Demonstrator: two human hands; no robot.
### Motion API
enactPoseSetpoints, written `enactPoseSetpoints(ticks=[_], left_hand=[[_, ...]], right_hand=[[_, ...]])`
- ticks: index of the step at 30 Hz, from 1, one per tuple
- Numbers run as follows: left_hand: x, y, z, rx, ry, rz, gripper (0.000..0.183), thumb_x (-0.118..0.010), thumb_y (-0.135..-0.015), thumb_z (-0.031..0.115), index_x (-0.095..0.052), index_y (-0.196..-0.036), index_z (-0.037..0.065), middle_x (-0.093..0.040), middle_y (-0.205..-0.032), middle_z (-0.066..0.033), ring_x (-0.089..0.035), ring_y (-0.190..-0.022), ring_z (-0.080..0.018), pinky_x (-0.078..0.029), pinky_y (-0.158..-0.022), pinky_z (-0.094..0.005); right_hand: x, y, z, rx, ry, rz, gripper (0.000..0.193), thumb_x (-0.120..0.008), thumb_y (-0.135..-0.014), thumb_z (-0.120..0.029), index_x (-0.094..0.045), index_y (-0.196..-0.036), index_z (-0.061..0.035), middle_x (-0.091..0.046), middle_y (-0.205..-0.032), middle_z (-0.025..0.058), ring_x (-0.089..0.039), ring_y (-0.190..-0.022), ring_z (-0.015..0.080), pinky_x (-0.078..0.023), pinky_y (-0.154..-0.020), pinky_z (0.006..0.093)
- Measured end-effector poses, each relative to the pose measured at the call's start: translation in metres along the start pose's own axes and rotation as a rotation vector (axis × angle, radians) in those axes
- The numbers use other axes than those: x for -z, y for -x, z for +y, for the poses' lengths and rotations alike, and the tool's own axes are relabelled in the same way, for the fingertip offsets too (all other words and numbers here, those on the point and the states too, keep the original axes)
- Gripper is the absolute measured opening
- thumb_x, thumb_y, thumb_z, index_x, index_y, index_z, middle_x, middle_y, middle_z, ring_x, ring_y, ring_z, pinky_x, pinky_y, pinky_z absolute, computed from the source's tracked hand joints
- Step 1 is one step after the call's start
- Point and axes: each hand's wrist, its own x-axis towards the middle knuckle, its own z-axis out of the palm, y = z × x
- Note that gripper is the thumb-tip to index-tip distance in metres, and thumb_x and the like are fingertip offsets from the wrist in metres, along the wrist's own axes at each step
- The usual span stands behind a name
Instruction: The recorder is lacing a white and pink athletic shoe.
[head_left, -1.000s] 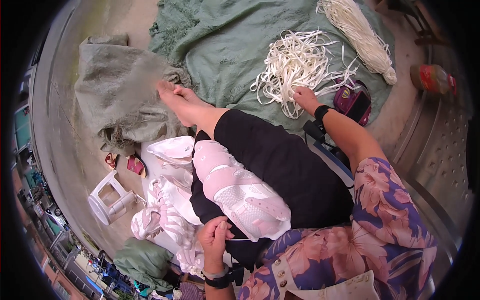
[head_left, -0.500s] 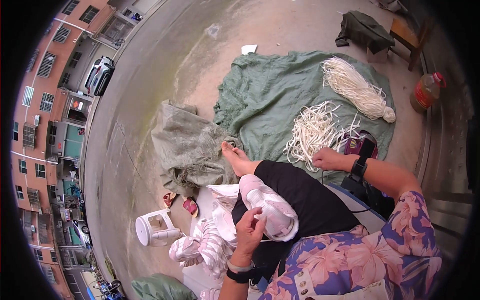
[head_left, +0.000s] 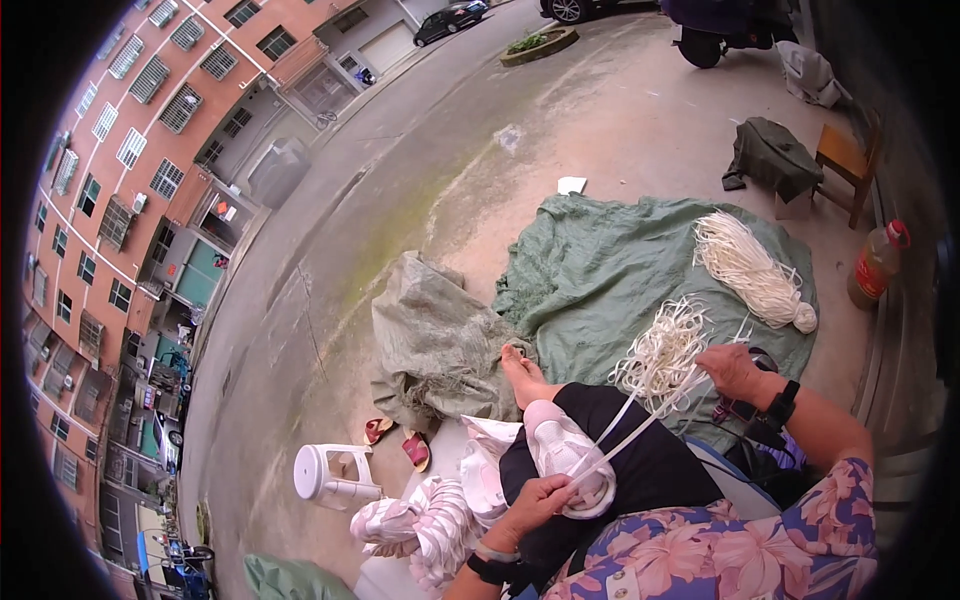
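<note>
Pulled taut since half a second ago: white laces [head_left: 618,452], now run as two flat strands between the hands; head view has also been tipped up. Strand ends are pinched in the left hand [head_left: 540,500], fingertips closed narrow, right over the near end of the shoe upper [head_left: 562,440]; whether it is touched can't be told. Far ends are gripped in the right hand [head_left: 737,372], fingers curled shut, just beside the loose lace heap [head_left: 660,350]. Upper is laid on the black trousers [head_left: 650,465], rounded, pale pink and white. More pink-and-white uppers [head_left: 440,520] are piled to the left, ribbed where nested. Heap is tangled, ribbon-like; beyond it a hank [head_left: 750,268] is bound at one end. Both are spread on a creased green woven sheet [head_left: 570,270]. Frayed grey-green sacking [head_left: 430,320] is bunched alongside.
</note>
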Motion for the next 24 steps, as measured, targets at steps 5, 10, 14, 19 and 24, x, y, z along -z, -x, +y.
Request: enactPoseSetpoints(ticks=[5, 10, 14, 19, 24], left_hand=[[0.029, 0.037, -0.006, 0.099, 0.005, 0.186, 0.019, -0.055, -0.089, 0.019, -0.064, -0.089, 0.002, -0.054, -0.065, 0.0037, -0.046, -0.055, -0.0029, -0.037, -0.05, -0.0182], [0.008, 0.012, 0.004, 0.012, -0.019, 0.225, 0.017, -0.058, -0.087, 0.016, -0.064, -0.088, 0.0, -0.057, -0.067, 0.0017, -0.049, -0.058, -0.0042, -0.04, -0.053, -0.0198], [-0.007, -0.013, 0.021, -0.261, -0.169, 0.225, 0.019, -0.058, -0.088, 0.017, -0.064, -0.088, 0.0, -0.056, -0.068, 0.0031, -0.048, -0.059, -0.0035, -0.039, -0.051, -0.0199], [0.001, -0.003, 0.008, -0.198, -0.143, 0.237, 0.015, -0.059, -0.086, 0.014, -0.064, -0.084, 0.0, -0.054, -0.064, 0.0047, -0.046, -0.055, -0.0022, -0.038, -0.049, -0.0195], [0.013, 0.019, -0.021, -0.038, -0.045, 0.199, 0.016, -0.055, -0.088, 0.017, -0.062, -0.085, 0.003, -0.053, -0.065, 0.0053, -0.045, -0.053, -0.0015, -0.037, -0.048, -0.0172]], right_hand=[[-0.024, 0.027, 0.093, -0.567, 0.446, -0.111, 0.009, -0.056, -0.067, -0.006, -0.06, -0.075, -0.0065, -0.059, -0.075, 0.0111, -0.059, -0.074, 0.0306, -0.047, -0.063, 0.0389], [-0.071, -0.026, -0.021, 0.08, -0.149, -0.144, 0.009, -0.057, -0.073, -0.012, -0.059, -0.079, -0.006, -0.057, -0.077, 0.0121, -0.057, -0.077, 0.031, -0.045, -0.071, 0.0415], [-0.071, -0.044, -0.145, 0.08, -0.934, -0.356, 0.022, -0.056, -0.087, -0.022, -0.06, -0.097, -0.0033, -0.062, -0.087, 0.0134, -0.06, -0.082, 0.0235, -0.046, -0.073, 0.0314], [-0.048, -0.046, -0.151, -0.009, -0.902, -0.378, 0.023, -0.053, -0.089, -0.018, -0.054, -0.074, -0.0012, -0.046, -0.06, 0.0098, -0.044, -0.055, 0.0142, -0.04, -0.054, 0.0286], [-0.045, -0.03, -0.097, -0.059, -0.581, -0.217, 0.022, -0.055, -0.087, -0.017, -0.053, -0.073, -0.001, -0.045, -0.058, 0.0105, -0.045, -0.052, 0.021, -0.039, -0.051, 0.0315]])
